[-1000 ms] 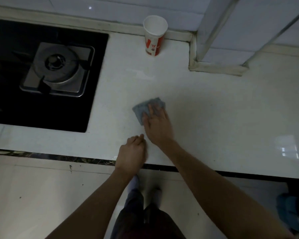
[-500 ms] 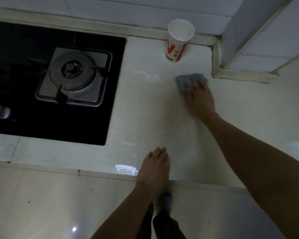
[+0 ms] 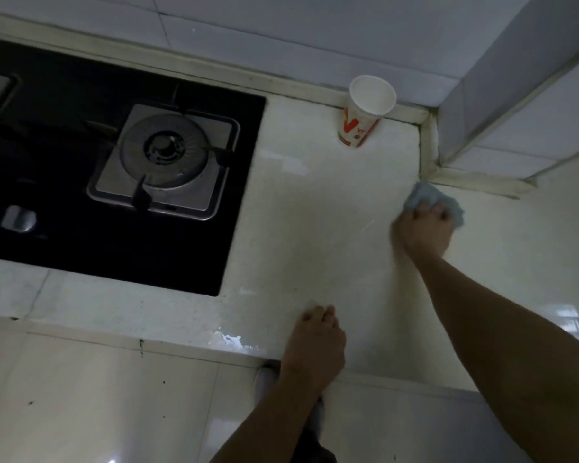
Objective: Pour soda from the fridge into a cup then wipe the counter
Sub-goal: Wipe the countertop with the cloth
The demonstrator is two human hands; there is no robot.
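From the head camera, the person is looking down at a pale counter (image 3: 314, 228). The right hand (image 3: 421, 228) is pressing a blue cloth (image 3: 428, 195) flat on the counter, just beside the corner of a tiled wall post (image 3: 515, 95). Its fingers are curling down over the cloth and gripping it. The picture is a bit blurry there, so the hand is probably sliding.

The left hand (image 3: 314, 345) is resting on the front edge of the counter. Its fingers are bent loosely and holding nothing.

A paper cup (image 3: 364, 111) with red marks is standing upright at the back of the counter, close to the wall and well apart from the cloth. I cannot tell if soda is inside, because the inside looks only white from here. No soda bottle is showing.

A black gas stove (image 3: 114, 162) is sitting to the left, with one silver burner (image 3: 164, 155).

So the wiping step seems to be going on now. Something shiny, maybe a wet patch (image 3: 231, 339), is sitting near the front edge beside the left hand. Next, the cloth needs to be pulled back toward that spot while staying clear of the cup, so it does not tip.
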